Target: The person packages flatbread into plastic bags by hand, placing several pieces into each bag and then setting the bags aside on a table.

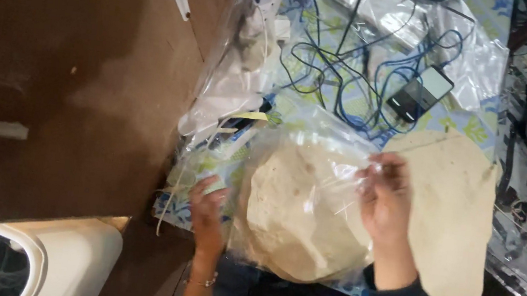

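Fingers of right hand pinching clear plastic bag over round pale flatbread stack, left hand fingers together gripping bag edge

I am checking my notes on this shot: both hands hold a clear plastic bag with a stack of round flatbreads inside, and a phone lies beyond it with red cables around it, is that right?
Not quite: the head view shows blue and black cables around the phone, not red. The rest holds: the left hand and right hand hold the clear plastic bag with round flatbreads inside.

Home, patterned tablecloth, charging phone, cables
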